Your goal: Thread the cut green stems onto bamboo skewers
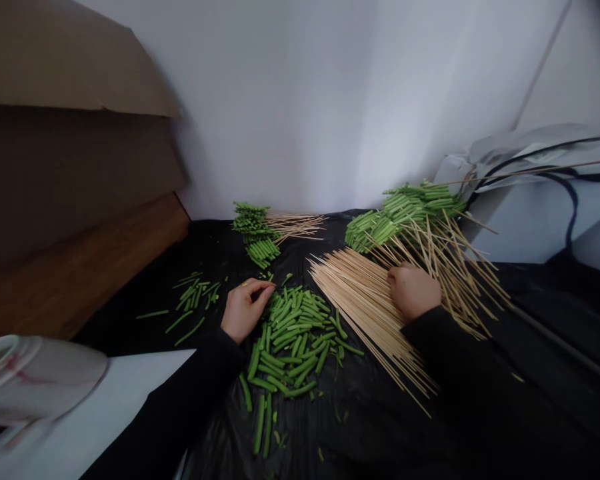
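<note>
A loose pile of cut green bean pieces lies on the black plastic sheet in front of me. At its upper left edge is my left hand, thumb and forefinger pinched together; what is between the tips, if anything, is too small to make out. To the right, bare bamboo skewers lie side by side in a slanting heap. My right hand rests on their right side, fingers curled and closed at a skewer, the fingertips partly hidden.
Skewered green beans lie in a small stack at the back and a larger stack at back right. Thinner bean pieces are scattered left. A cardboard box, white mug and black cable flank the sheet.
</note>
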Motion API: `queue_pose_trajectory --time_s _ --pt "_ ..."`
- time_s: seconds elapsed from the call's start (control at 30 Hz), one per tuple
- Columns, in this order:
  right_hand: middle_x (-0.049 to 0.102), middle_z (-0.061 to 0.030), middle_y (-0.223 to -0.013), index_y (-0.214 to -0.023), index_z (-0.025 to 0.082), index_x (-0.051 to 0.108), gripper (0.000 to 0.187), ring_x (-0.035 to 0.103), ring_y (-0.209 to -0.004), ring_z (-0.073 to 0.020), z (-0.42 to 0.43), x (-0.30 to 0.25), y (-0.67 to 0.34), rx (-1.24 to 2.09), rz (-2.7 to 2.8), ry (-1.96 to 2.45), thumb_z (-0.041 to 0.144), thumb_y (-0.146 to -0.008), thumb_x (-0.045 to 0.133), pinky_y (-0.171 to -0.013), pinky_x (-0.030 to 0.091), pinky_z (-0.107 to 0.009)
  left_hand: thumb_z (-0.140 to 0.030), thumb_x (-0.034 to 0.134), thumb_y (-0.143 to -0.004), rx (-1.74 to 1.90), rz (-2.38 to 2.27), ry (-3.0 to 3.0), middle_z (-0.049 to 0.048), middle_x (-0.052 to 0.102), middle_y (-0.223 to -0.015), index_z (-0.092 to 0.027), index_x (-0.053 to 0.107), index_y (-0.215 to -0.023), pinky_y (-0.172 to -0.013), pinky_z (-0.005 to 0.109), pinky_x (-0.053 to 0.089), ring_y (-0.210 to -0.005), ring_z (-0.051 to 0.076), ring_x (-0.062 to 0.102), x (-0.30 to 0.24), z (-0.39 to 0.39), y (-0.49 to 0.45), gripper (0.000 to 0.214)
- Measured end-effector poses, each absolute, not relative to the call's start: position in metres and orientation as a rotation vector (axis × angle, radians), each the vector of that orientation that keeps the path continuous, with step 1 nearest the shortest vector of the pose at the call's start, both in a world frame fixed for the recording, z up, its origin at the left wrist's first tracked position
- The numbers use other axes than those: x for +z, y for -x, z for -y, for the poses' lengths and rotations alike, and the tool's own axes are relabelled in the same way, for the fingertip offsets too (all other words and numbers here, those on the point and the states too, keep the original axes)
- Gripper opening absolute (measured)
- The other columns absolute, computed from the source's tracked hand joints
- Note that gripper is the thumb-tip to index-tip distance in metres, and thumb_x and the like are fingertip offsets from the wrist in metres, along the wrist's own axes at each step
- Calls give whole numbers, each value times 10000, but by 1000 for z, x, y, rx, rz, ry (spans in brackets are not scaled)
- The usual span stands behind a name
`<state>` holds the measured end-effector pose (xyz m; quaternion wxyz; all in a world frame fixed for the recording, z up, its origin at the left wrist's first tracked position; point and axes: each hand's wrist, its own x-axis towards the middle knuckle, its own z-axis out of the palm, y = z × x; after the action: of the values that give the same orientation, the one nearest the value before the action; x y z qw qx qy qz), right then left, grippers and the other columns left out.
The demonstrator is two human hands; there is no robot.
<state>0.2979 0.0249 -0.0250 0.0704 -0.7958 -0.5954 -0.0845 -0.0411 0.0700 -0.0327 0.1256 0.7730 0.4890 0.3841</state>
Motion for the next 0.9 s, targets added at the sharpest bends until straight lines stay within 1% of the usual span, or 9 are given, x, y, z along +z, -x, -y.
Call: queue_pose_trajectory --time_s 0.13,0.27,0.43,0.57,0.73,0.9 --pt "645 -142 -1034 -893 157 712 283 655 -836 -216 -27 -25 -297 -226 1798 2405 209 -900 435 -663 429 -295 -361 561 -869 1121 -1417 -2252 51 718 -853 -197 735 -874 -741 298 475 -785 191 649 -33 -70 41 239" --pt "667 -132 -991 -942 164 706 251 659 -861 -226 -31 -26 -303 -163 1786 2419 230 -878 472 -694 441 -305 -372 562 -868 1114 -1421 -2249 53 715 -847 -194 737 -872 -748 302 475 -783 192 647 -33 -70 41 250" --pt "686 -136 -975 -886 160 704 236 663 -863 -237 -33 -25 -308 -109 1746 2440 247 -846 489 -691 442 -309 -381 565 -865 1101 -1422 -2256 52 713 -834 -196 739 -873 -734 302 474 -767 190 644 -34 -71 41 254" --pt "693 -129 -961 -895 170 703 238 662 -861 -230 -32 -24 -307 -95 1745 2432 252 -842 485 -688 441 -304 -385 567 -864 1105 -1413 -2260 53 720 -847 -201 739 -870 -744 303 477 -786 195 653 -34 -71 41 252" --pt "677 -150 -1004 -902 153 695 232 656 -882 -245 -32 -24 -306 -138 1763 2426 275 -848 505 -701 446 -317 -380 579 -855 1120 -1407 -2245 54 724 -851 -196 739 -857 -742 303 478 -796 197 662 -34 -71 41 244" --pt "675 -153 -971 -869 137 693 217 645 -896 -238 -32 -27 -305 -189 1784 2403 227 -837 498 -721 436 -309 -380 578 -853 1115 -1409 -2244 51 725 -844 -196 740 -857 -731 305 474 -784 196 659 -34 -71 41 245"
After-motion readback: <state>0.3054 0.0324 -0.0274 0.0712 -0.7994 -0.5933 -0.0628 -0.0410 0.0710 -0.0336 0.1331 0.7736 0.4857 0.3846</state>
